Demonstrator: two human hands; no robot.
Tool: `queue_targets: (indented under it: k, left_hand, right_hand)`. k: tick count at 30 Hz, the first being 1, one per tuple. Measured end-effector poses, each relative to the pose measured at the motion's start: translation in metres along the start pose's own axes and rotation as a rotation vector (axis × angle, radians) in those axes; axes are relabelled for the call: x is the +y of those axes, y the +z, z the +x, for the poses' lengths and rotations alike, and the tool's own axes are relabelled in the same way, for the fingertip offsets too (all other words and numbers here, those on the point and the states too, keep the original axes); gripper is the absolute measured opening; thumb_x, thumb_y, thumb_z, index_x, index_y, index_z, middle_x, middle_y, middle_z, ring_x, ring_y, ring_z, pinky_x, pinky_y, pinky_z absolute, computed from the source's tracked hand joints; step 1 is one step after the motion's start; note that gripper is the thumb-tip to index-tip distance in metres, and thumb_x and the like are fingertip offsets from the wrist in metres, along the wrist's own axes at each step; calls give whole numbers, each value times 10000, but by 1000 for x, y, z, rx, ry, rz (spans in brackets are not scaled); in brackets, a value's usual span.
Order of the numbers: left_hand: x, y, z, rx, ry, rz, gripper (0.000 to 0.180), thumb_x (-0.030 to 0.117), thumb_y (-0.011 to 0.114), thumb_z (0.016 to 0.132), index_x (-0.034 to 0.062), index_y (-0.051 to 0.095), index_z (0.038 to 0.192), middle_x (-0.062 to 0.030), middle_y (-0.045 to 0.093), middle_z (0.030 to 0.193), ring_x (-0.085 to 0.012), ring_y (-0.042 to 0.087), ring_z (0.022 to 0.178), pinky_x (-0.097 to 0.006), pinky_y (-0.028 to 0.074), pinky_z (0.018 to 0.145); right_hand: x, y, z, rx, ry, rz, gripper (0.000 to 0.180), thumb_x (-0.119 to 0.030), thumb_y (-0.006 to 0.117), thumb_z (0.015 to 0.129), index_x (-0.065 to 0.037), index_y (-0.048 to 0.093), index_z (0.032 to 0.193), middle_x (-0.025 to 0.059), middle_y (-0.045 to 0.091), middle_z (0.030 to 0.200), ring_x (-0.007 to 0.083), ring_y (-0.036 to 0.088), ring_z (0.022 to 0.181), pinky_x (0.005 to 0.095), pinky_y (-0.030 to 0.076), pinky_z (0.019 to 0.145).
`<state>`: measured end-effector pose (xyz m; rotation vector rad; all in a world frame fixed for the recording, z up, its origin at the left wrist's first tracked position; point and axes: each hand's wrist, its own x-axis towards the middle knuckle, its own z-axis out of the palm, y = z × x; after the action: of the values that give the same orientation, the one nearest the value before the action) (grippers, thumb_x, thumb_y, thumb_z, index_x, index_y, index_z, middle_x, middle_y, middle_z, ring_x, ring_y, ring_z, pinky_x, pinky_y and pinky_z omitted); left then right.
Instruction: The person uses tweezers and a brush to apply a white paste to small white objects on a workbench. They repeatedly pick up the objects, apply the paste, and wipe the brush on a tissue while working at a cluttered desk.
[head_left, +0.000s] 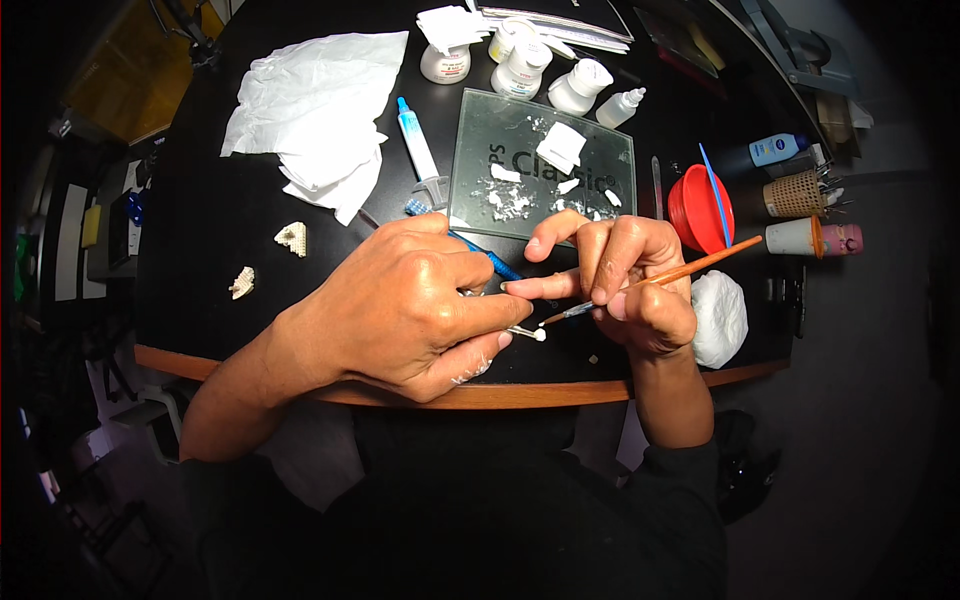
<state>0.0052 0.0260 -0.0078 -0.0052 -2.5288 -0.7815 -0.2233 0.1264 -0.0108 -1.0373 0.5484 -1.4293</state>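
My left hand (410,300) is closed around a slim metal holding tool (519,330), most of it hidden by the fingers. At its tip sits a tiny white tooth-shaped piece (540,335). Pinched in my right hand (640,285) is a fine paintbrush (705,262) with an orange wooden handle. Its dark bristle tip is right beside the white piece; whether they touch I cannot tell. My right index finger reaches across to my left fingers. Behind the hands lies a blue patterned handle (497,262), partly covered by the left hand.
A glass slab (470,160) carries white powder and folded tissue. White jars (522,70) stand behind it. White paper (310,95), a syringe (415,140) and cream dental casts (291,238) lie left. A red bowl (690,210) and a white wad (718,325) sit right. Wooden edge (480,394) in front.
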Motion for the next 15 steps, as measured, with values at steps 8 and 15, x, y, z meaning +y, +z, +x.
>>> queue_targets:
  k: [8, 15]
  left_hand:
    - [-1, 1, 1, 18, 20, -16, 256, 203, 737, 773, 95, 776, 1002, -17, 499, 646, -197, 523, 563, -357, 369, 561]
    - [-1, 1, 0, 7, 12, -17, 260, 211, 727, 778, 92, 777, 1004, -18, 500, 641, -199, 523, 559, -352, 372, 562]
  right_hand:
    - [0, 0, -1, 3, 8, -25, 50, 51, 535, 729, 51, 584, 737, 131, 550, 657, 418, 622, 1102, 610, 592, 937]
    - [1, -1, 0, -18, 8, -16, 56, 50, 550, 744, 58, 605, 750, 131, 559, 659, 412, 618, 1107, 613, 587, 941]
